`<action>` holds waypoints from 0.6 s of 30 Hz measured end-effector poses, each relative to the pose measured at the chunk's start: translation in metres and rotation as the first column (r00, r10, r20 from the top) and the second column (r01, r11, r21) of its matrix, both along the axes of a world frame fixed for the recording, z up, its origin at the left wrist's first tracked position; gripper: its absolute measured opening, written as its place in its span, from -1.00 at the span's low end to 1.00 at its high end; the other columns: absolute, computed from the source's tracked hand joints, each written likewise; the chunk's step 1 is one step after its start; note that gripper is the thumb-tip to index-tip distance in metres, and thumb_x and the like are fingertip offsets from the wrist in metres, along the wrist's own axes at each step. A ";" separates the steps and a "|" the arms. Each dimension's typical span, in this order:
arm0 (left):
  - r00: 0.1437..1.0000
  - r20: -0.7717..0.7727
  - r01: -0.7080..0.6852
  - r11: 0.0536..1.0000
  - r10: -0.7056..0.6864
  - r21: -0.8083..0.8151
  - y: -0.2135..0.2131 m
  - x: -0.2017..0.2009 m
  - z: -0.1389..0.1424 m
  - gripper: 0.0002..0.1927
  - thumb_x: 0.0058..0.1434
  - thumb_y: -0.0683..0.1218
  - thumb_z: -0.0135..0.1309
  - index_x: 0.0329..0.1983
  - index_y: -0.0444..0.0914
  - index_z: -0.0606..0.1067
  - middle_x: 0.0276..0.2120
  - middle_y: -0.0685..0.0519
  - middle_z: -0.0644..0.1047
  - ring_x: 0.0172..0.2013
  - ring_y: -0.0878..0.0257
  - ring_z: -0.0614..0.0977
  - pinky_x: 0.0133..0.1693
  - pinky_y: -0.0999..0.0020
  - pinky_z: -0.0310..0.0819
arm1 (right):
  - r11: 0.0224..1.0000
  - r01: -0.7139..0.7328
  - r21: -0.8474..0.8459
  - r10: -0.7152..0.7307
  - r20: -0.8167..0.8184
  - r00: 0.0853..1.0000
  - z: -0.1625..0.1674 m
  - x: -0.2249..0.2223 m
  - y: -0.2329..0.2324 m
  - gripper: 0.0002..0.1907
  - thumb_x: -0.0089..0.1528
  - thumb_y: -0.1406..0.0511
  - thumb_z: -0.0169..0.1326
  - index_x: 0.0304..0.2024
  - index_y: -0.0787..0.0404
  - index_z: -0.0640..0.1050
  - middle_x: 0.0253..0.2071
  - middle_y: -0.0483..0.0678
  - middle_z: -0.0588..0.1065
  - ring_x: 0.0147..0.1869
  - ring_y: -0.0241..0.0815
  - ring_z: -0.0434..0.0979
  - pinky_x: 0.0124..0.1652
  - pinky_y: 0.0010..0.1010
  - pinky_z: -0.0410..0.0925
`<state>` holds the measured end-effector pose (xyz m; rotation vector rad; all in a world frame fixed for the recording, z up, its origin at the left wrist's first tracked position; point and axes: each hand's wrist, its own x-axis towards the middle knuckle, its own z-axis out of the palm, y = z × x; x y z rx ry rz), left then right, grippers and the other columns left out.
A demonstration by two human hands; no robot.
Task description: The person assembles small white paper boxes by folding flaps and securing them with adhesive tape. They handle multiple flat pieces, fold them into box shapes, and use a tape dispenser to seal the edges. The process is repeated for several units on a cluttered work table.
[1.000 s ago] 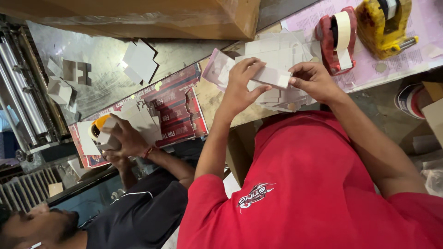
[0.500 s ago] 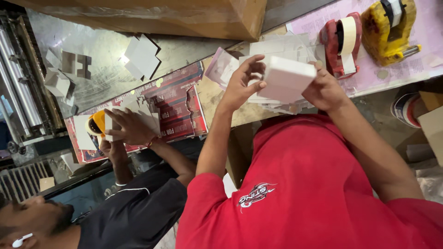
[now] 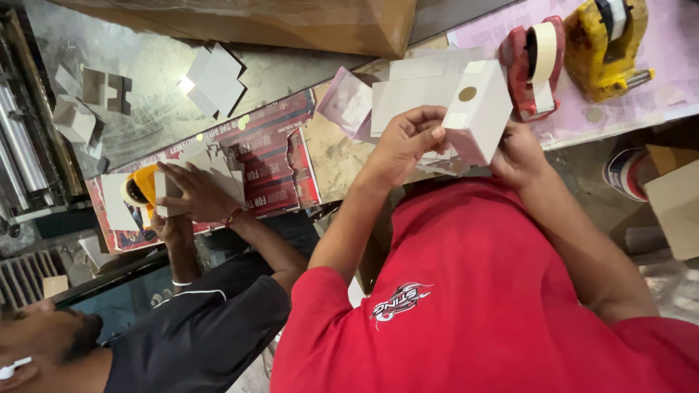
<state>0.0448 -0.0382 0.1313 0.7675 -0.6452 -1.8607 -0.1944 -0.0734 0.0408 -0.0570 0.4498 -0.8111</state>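
Note:
I hold a small white cardboard box (image 3: 480, 109) with both hands over the table edge. My left hand (image 3: 408, 138) grips its left side with fingers curled onto the face. From below and behind, my right hand (image 3: 518, 154) supports the box. A round brown spot sits on the box's upper face. Just behind the box lies a stack of flat white box blanks (image 3: 411, 86).
A red tape dispenser (image 3: 531, 62) and a yellow one (image 3: 606, 44) stand on the pink table top (image 3: 677, 65). To the left, a co-worker's hands (image 3: 196, 195) work with a yellow dispenser (image 3: 140, 189) and white card. A large brown carton (image 3: 291, 22) is behind.
The white piece went from lying flat in my hands to a formed box, lifted and turned upright. The co-worker's hands have shifted a little over their white card.

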 end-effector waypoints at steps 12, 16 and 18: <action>0.769 0.623 -0.055 0.955 -0.145 0.291 0.114 0.095 -0.011 -0.66 0.11 -0.25 0.30 -0.05 -0.42 0.55 -0.30 0.01 0.65 -0.33 0.33 0.64 -0.28 0.43 0.54 | 0.620 -0.476 -0.624 -0.652 -0.747 0.129 0.060 -0.026 0.034 -0.71 0.41 0.44 0.17 0.19 0.30 0.56 -0.06 -0.02 0.60 -0.10 -0.20 0.61 -0.08 -0.40 0.46; 0.443 0.796 0.014 0.891 -0.412 0.453 0.167 0.092 -0.042 -0.66 -0.01 -0.17 0.38 -0.18 -0.41 0.62 -0.38 -0.11 0.66 -0.35 0.21 0.67 -0.29 0.32 0.54 | 0.455 -0.587 -0.670 -0.873 -0.467 -0.143 0.088 -0.043 0.012 -0.69 0.31 0.56 0.19 0.11 0.33 0.55 -0.04 0.14 0.50 -0.10 -0.04 0.52 -0.17 -0.29 0.40; 0.057 0.865 -0.067 0.862 -0.499 0.502 0.177 0.085 -0.052 -0.66 -0.02 -0.08 0.38 -0.20 -0.34 0.64 -0.34 -0.16 0.67 -0.29 0.03 0.70 -0.25 0.18 0.55 | 0.411 -0.617 -0.672 -0.897 -0.419 -0.141 0.093 -0.042 0.004 -0.69 0.34 0.57 0.18 0.13 0.35 0.55 0.00 0.16 0.48 -0.03 -0.02 0.52 -0.11 -0.28 0.43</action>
